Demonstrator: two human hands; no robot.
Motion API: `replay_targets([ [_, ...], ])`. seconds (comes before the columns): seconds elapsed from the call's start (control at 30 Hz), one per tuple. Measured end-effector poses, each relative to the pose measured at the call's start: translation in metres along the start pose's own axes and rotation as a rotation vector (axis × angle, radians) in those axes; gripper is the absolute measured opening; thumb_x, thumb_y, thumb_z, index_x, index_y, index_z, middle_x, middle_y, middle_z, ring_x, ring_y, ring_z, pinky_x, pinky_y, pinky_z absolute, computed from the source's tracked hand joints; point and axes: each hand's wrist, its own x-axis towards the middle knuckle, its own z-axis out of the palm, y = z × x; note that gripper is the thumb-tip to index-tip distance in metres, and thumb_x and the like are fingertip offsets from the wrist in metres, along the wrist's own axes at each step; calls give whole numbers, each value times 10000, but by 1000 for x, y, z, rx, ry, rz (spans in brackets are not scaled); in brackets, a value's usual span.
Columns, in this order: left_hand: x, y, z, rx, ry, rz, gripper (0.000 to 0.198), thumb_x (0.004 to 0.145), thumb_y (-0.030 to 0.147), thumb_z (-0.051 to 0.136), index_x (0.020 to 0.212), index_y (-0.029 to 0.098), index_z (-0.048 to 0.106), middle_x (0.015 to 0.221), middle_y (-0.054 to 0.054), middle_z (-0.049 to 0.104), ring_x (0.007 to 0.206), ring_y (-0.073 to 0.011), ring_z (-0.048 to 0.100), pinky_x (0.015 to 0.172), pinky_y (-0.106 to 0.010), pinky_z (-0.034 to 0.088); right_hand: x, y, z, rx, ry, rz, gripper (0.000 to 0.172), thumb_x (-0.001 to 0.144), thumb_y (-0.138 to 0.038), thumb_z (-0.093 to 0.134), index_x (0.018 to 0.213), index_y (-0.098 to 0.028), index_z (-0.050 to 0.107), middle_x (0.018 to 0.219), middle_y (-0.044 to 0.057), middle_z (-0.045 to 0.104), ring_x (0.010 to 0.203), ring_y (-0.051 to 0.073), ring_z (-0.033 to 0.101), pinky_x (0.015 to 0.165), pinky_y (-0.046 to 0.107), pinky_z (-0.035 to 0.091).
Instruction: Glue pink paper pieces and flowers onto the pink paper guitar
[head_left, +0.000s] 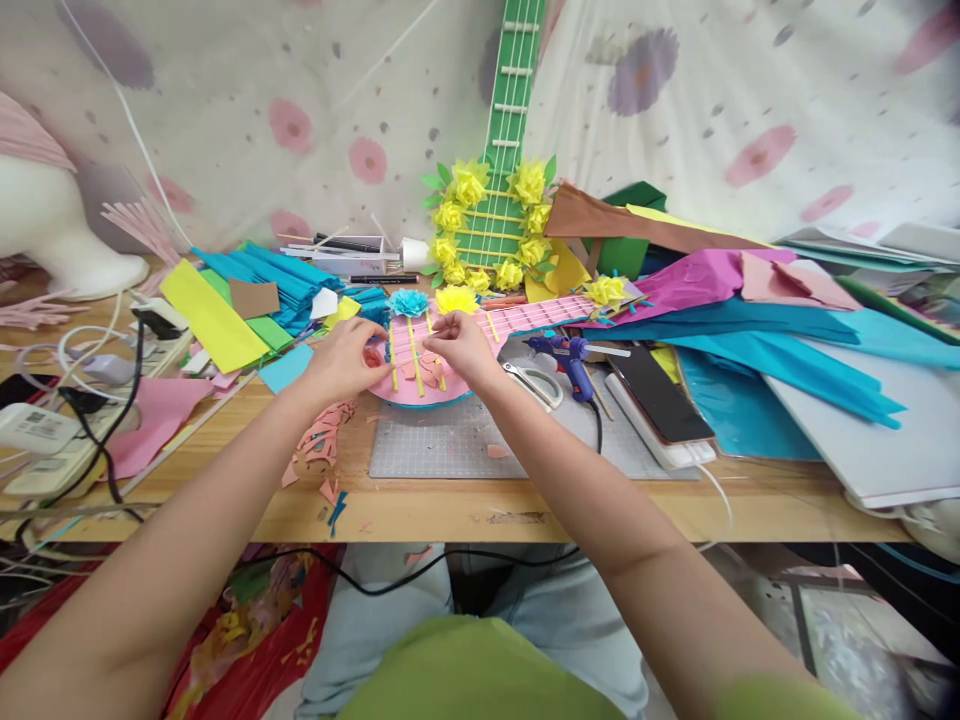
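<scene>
A pink paper guitar (pixel 525 322) with yellow strips lies on the wooden table (pixel 525 505), a blue paper flower (pixel 409 302) and a yellow one (pixel 456 298) on its body. My left hand (pixel 346 358) rests on the guitar's left edge, fingers curled on a small pink paper piece. My right hand (pixel 457 343) pinches something small over the yellow strips; I cannot make out what. Behind stands a green paper guitar (pixel 507 120) ringed with yellow flowers.
A grey cutting mat (pixel 450 450) lies under the guitar. Scissors (pixel 534 382), a blue glue gun (pixel 566 355) and a phone (pixel 658 392) lie to the right. Coloured paper sheets (pixel 750 330) pile at both sides. A power strip (pixel 37 440) and cables sit at far left.
</scene>
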Motion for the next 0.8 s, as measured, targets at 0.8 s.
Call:
replay_targets([
  [0.8, -13, -18, 26, -305, 151, -261, 115, 652, 267, 573, 715, 185, 624, 765, -24, 682, 735, -175, 607, 663, -269, 448, 8, 3, 68, -216, 141, -9, 140, 699, -167, 545, 813, -226, 489, 821, -17, 642, 835, 190, 632, 788, 342, 473],
])
